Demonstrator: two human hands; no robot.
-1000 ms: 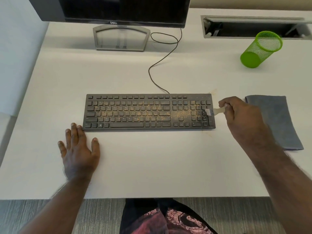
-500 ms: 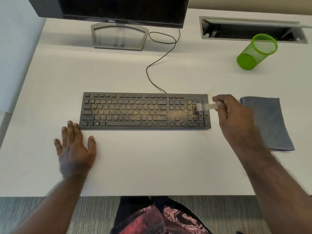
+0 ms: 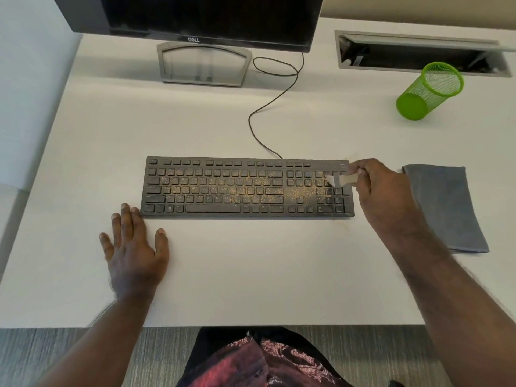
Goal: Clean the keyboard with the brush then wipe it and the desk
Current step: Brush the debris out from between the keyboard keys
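My right hand (image 3: 382, 191) pinched the brush (image 3: 342, 180) over the keyboard's (image 3: 245, 188) right end; my left hand (image 3: 134, 247) lay flat on the counter (image 3: 251, 275).

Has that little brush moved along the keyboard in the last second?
Yes. The brush, held by the right hand, has shifted from the keyboard's lower right-hand keys up toward its top right corner, the far edge nearer the monitor.

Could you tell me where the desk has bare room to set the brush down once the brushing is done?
Bare patches: between keyboard and the desk front edge, between the two hands, and between monitor stand and keyboard, left of the cable. Crowded: the right end, with right hand, brush, cloth.
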